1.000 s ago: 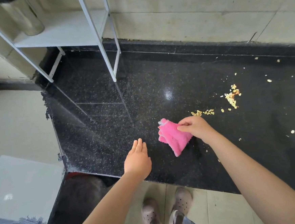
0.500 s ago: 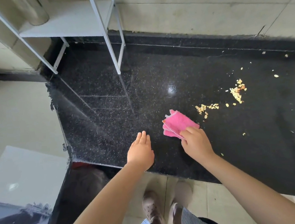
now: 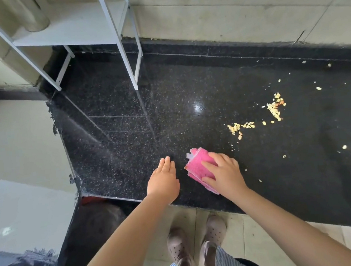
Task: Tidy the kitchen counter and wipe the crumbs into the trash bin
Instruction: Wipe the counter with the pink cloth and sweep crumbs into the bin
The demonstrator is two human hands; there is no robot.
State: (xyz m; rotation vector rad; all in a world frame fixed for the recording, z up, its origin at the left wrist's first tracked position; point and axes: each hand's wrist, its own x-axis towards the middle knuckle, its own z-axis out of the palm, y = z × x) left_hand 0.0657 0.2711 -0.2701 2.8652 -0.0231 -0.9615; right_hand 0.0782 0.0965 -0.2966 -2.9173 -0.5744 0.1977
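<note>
We look down on a black speckled counter (image 3: 128,126) that fills the middle of the frame. Our right hand (image 3: 226,174) lies low and centre-right, flat on a folded pink cloth (image 3: 197,166), with the fingers spread and fairly straight, pressing the cloth to the stone rather than pinching it. The cloth shows out from under the hand toward the upper left, and a small white tag sticks out at its top corner. Our left hand (image 3: 163,181) sits just left of the cloth, apart from it by a narrow strip of counter, with the fingers straight and held together, pointing up the frame; it holds nothing, and we cannot tell whether the palm touches the stone. The crumbs (image 3: 273,109) lie to the upper right of the right hand, well apart from the cloth: one small yellow heap near the cloth's side, a larger one further right, and loose bits scattered toward the right edge. In the upper left a white metal rack (image 3: 119,42) stands on the counter with a steel cylinder (image 3: 35,20) on its shelf. At the bottom centre we see two grey clogs (image 3: 213,230) on a pale tiled floor.
</note>
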